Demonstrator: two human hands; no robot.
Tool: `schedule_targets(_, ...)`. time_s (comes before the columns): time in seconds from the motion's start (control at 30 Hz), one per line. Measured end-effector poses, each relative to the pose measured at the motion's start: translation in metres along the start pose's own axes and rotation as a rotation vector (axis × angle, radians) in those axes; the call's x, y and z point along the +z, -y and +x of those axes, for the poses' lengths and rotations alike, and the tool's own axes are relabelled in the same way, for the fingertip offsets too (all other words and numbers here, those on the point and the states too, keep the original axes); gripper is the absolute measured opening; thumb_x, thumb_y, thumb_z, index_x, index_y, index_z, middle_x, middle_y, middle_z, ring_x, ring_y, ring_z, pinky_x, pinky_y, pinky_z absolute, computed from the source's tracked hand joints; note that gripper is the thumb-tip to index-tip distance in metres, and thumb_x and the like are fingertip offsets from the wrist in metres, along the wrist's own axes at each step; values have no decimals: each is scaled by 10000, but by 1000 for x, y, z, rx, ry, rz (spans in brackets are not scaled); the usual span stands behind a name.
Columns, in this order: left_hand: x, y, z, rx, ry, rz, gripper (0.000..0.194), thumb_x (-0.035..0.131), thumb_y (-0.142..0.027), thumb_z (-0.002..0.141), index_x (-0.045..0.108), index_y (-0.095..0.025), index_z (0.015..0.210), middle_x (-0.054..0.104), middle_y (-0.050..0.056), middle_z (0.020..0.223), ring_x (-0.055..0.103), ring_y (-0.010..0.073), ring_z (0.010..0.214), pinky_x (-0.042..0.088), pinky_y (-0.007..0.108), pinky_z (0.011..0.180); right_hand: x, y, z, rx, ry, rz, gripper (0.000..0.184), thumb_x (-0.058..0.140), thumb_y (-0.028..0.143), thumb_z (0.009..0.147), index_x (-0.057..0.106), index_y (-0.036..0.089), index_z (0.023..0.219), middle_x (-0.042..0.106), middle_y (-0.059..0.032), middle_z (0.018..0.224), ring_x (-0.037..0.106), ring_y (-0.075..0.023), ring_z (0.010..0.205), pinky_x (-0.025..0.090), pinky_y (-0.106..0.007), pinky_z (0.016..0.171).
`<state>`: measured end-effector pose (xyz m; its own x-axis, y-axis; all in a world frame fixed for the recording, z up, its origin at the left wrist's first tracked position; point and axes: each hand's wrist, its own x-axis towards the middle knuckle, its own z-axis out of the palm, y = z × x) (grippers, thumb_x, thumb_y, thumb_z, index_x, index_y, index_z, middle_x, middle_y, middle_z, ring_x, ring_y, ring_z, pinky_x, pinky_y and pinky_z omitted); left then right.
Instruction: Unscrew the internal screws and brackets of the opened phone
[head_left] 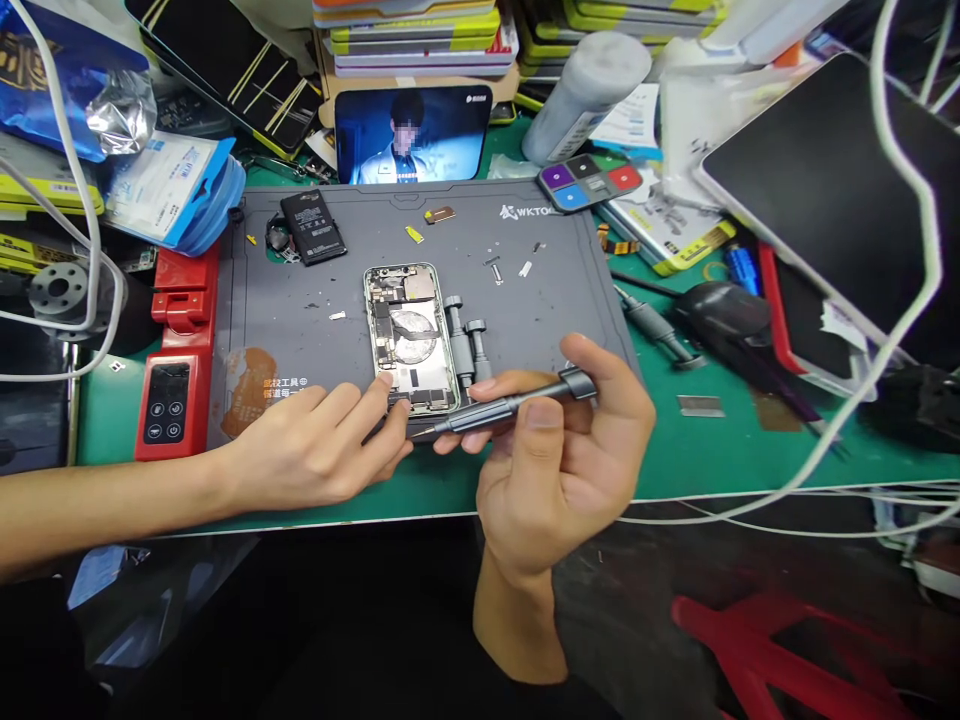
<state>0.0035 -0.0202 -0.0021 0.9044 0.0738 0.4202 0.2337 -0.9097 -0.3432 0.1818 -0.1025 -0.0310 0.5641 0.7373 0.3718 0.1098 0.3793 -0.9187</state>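
Note:
An opened smartphone (411,330) lies on the grey mat, its metal inside, boards and round coil area showing. My left hand (322,440) has bent fingers pressed on the phone's lower left corner; its thumb is partly hidden. My right hand (555,460) holds a dark grey precision screwdriver (491,412) almost level, the thin tip pointing left at the phone's bottom edge. Whether the tip touches the phone, I cannot tell. Two more grey screwdrivers (459,340) lie along the phone's right side. A black phone battery (313,228) rests up and to the left.
Small metal parts (495,272) are scattered on the mat (570,300). On the left stands a red device with buttons (174,400). A lit phone screen (412,135) leans at the back beside a grey bottle (589,95). Another screwdriver (656,325) and a white cable (847,400) lie right.

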Motion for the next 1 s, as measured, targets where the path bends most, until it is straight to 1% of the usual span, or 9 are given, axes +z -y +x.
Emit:
schedule_targets(0.2,1,1,0,9,2,23,304,631,-375,1017,745,-106,1099,792,138,1058,636,137,656,488,256,502,0,2,0,11,4,-11,339,536,211,1038,612,317,1351,728,17,900,576,-70,495,629,-245,493)
schedule_targets(0.37,0,0,0,12,-2,16,329,642,-393,1013,748,-93,1096,796,144,1053,646,144,645,495,266,494,0,1,0,-1,-5,28,345,544,194,1031,627,317,1342,731,25,902,579,-64,487,619,-234,484)
schedule_targets(0.6,0,0,0,5,-8,-6,323,637,-375,1014,749,-82,1093,797,149,1051,655,149,646,499,270,491,0,0,1,-13,-23,4,347,547,204,1031,631,316,1348,734,26,889,557,-58,478,598,-214,471)
schedule_targets(0.73,2,-1,0,3,-12,1,323,635,-369,1014,745,-80,1106,798,150,1055,659,149,641,496,270,488,0,-2,2,-44,-37,-30,347,534,209,1038,629,319,1353,724,23,885,536,-54,459,583,-212,449)
schedule_targets(0.83,2,-1,0,2,-20,14,309,645,-355,1005,742,-81,1110,800,151,1056,646,140,617,493,265,486,1,-2,3,-83,-90,-47,357,523,192,1034,639,304,1353,712,13,879,521,-55,455,573,-224,440)
schedule_targets(0.9,2,-2,-1,-4,-24,12,287,662,-348,991,738,-90,1090,801,154,1066,635,138,599,485,263,479,2,-1,5,-134,-138,-63,387,516,176,1029,635,298,1376,705,1,902,510,-52,457,554,-221,427)
schedule_targets(0.93,2,-2,-1,-7,-22,8,267,668,-343,984,735,-100,1072,801,156,1076,630,138,592,478,263,474,3,0,6,-167,-153,-95,408,516,169,1027,625,301,1397,702,-3,917,519,-53,470,544,-216,422)
schedule_targets(1.0,1,-1,-2,-3,-11,6,223,666,-332,978,722,-123,1032,799,157,1094,618,138,580,460,260,466,4,2,9,-268,-138,-213,451,541,164,1018,596,312,1441,700,-17,978,597,-69,551,546,-207,430)
